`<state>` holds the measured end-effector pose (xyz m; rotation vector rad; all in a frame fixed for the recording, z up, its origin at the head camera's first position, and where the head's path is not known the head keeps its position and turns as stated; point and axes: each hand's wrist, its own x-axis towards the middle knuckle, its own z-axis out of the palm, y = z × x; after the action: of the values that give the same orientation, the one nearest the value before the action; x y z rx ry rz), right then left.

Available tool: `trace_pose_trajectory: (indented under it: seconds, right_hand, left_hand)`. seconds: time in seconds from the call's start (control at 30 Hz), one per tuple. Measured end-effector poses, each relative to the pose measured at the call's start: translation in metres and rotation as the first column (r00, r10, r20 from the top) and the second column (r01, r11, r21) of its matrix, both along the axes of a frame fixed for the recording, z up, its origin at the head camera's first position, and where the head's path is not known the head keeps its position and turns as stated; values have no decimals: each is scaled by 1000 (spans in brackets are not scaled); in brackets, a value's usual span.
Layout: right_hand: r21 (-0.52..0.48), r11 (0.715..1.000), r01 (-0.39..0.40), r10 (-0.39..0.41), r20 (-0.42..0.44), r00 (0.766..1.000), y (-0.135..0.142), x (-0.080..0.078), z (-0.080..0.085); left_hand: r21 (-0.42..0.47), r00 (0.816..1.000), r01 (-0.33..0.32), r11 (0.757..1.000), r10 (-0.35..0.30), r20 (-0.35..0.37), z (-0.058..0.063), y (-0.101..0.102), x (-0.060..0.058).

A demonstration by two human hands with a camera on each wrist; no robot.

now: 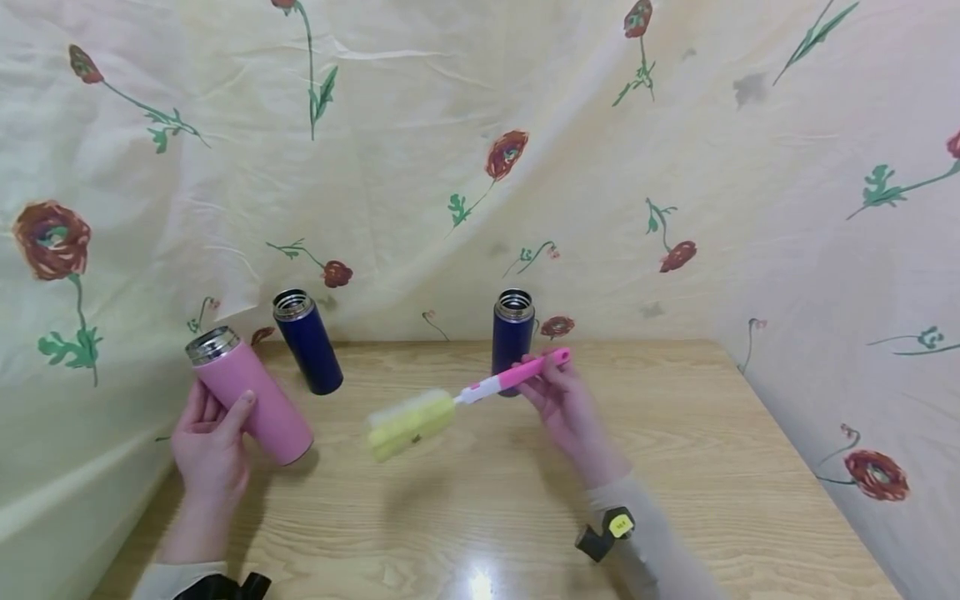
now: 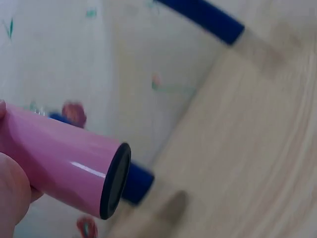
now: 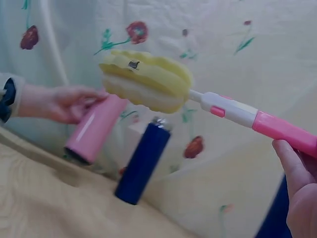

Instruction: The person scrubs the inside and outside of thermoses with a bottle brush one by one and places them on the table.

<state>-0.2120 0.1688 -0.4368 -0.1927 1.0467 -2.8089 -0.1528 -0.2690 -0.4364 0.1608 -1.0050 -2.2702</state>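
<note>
Right now, the left hand (image 1: 213, 454) is gripping a pink bottle (image 1: 266, 387), its thumb pressing along the near side and its fingers curling round the far side. That bottle is leaning and hovering above the wooden table (image 1: 712, 467), its steel neck pointing between ten and eleven o'clock and its base between four and five.

The right hand (image 1: 558, 404) is pinching the pink handle of a brush (image 1: 469, 394) between thumb and fingers. Its yellow sponge head (image 1: 412, 423) is pointing toward eight o'clock from that hand and hanging in the air, blurring slightly at the far end.

Taking the sponge head as the clock's centre in the head view, the pink bottle is sitting at nine o'clock, well apart from it. One dark blue bottle (image 1: 309, 350) is standing at ten o'clock, just beyond the pink one; a second blue bottle (image 1: 513, 333) is standing at two, the handle and right hand partly covering it. Both are showing steel necks. Behind everything, a poppy-printed cloth (image 1: 405, 108) is hanging from eleven round to one o'clock.
</note>
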Motion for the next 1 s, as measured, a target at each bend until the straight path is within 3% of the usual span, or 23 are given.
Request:
trace_pose_trajectory:
  seconds: [0.13, 0.23, 0.4, 0.57, 0.73, 1.0]
  right_hand:
    - [-54, 998, 19, -20, -22, 1000, 23, -1, 8]
    - [-92, 995, 38, -39, -12, 999, 38, -2, 11]
    - [-135, 990, 48, -46, 19, 999, 53, -1, 11]
    - [-110, 992, 59, -58, 12, 998, 64, 1, 9]
    - [-109, 992, 55, -56, -4, 998, 72, 2, 9]
    - [-82, 995, 49, -51, -23, 998, 78, 6, 9]
  left_hand:
    - [-79, 996, -83, 993, 85, 24, -15, -20, -3]
    - [-159, 990, -109, 981, 121, 67, -23, -30, -6]
    - [-202, 985, -98, 974, 124, 117, -34, -44, -11]
    - [-225, 979, -98, 969, 135, 154, -40, -52, -10]
    - [-278, 982, -76, 957, 120, 145, -41, -52, -7]
    - [-404, 976, -22, 914, 108, 191, -40, -50, -1]
